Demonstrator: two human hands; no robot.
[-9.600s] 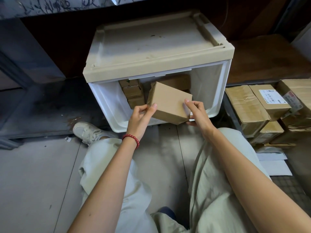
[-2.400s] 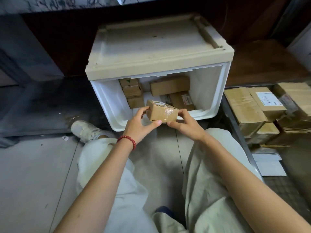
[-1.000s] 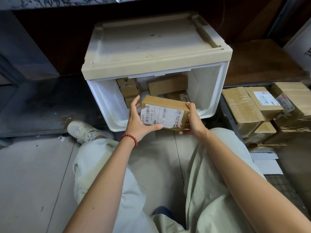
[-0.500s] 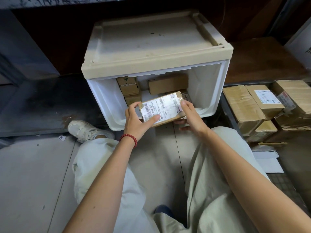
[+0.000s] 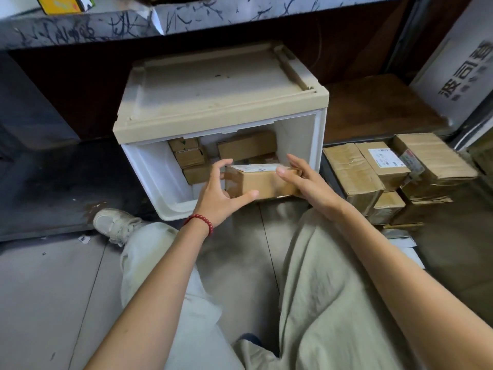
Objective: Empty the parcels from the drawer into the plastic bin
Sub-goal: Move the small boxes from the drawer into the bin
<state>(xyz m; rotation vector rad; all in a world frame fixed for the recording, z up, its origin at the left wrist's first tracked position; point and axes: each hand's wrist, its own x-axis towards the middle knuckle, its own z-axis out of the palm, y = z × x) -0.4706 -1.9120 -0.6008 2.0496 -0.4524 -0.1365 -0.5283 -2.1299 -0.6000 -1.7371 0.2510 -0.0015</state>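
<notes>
A grey floor (image 5: pixel 53 289) beneath a scratched shelf (image 5: pixel 213 14) was pictured, with boxes (image 5: pixel 373 169) stacked at 3 o'clock. A parcel (image 5: pixel 262 184) was held at the bin (image 5: pixel 154 169)'s mouth, clasped at 9 o'clock by the half-curled left hand (image 5: pixel 220 196), at 3 o'clock by the right hand (image 5: pixel 309 182).

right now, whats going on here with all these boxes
A person holds a small brown parcel between the left hand and right hand, right at the open front of a white container. More parcels lie inside it, toward the back. A stack of taped boxes sits on the floor to the person's right, with neither hand on it.
</notes>
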